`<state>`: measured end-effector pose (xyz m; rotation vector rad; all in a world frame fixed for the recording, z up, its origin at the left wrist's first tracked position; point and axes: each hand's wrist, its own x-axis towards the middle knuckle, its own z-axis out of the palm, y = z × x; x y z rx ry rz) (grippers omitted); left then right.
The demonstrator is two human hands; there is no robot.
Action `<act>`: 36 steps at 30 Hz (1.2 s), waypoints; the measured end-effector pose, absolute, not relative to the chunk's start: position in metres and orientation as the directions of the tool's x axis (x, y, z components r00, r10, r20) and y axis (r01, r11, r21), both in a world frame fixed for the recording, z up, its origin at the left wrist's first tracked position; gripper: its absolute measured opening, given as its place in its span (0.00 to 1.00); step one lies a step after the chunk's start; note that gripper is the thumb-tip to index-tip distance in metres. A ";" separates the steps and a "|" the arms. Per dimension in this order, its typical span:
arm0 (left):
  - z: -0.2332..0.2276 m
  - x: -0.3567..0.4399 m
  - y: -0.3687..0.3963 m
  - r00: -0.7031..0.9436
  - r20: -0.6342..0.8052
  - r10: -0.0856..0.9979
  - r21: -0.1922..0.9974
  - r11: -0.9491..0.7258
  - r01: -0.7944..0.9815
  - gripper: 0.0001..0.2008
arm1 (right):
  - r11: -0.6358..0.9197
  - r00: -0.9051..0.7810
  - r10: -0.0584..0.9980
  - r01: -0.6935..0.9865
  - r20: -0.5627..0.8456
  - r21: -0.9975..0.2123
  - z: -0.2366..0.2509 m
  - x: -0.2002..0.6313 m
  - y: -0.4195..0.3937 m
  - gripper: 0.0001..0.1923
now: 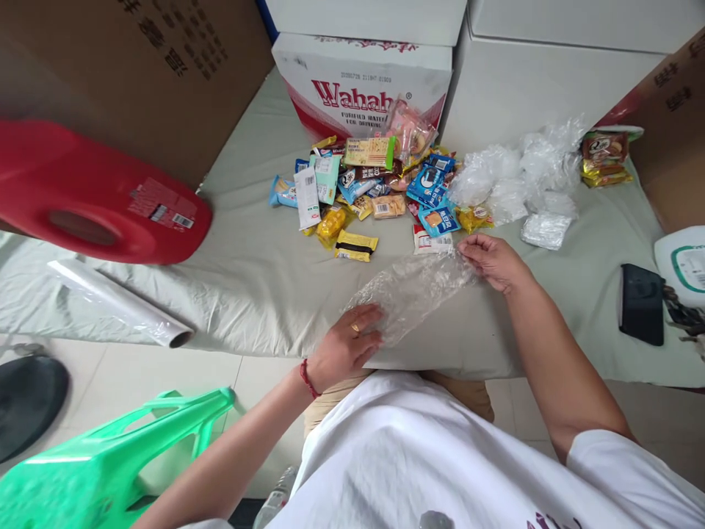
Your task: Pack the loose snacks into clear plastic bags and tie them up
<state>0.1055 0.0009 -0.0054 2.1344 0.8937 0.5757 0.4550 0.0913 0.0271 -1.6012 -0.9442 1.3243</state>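
I have a clear plastic bag (410, 290) stretched flat on the pale cloth (264, 279) between my two hands. My left hand (346, 345) lies palm down on the near end of the bag, fingers spread loosely and pressing the film to the cloth rather than closing round it. My right hand (493, 261) is at the far end, fingers curled and pinching the bag's edge between thumb and fingertips.

Just beyond my right hand's grip sits a heap of snack packets (374, 187), its nearest packets almost touching the bag's far edge; a yellow bar wrapper (356, 246) lies loose on the left-hand side of that heap. Further out from the right hand, past its knuckles, is a pile of crumpled clear bags (523, 180). Behind the snacks stands a white and red carton (360, 81). Well to the outside of my right forearm lies a black phone (642, 303). Well out beyond my left hand there is a roll of clear film (118, 301) at the cloth's edge, a red jug (93, 195) lying on its side above it, and a green plastic stool (110, 455) on the floor.
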 end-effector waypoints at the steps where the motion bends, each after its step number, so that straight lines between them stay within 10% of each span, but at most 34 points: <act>1: -0.004 0.106 0.001 0.607 0.110 0.787 0.807 -0.427 0.408 0.07 | -0.315 0.206 0.930 0.027 -0.303 -0.949 0.029 0.458 0.088 0.22; 7: 0.018 0.123 0.007 0.159 -0.089 0.983 0.966 0.046 0.256 0.09 | -0.126 0.406 0.912 0.147 -0.056 -0.981 0.045 0.451 0.004 0.12; 13: 0.018 0.133 0.014 0.106 -0.263 0.959 0.958 0.247 0.146 0.12 | 0.486 -0.425 0.869 0.628 0.255 -0.608 0.016 0.370 -0.055 0.17; 19: 0.014 0.118 0.027 -0.052 -0.511 0.858 0.817 0.465 -0.341 0.18 | 0.639 -0.536 0.768 0.666 0.349 -0.385 -0.004 0.364 -0.024 0.14; 32: 0.026 0.083 -0.049 -0.220 -0.609 0.762 0.793 0.584 -0.173 0.23 | 0.373 -0.544 0.839 0.563 0.008 -0.737 0.053 0.439 -0.046 0.15; 36: 0.024 0.082 -0.058 -0.190 -0.573 0.797 0.819 0.568 -0.083 0.20 | 0.371 -0.547 0.819 0.735 -0.174 -0.568 0.071 0.411 -0.013 0.17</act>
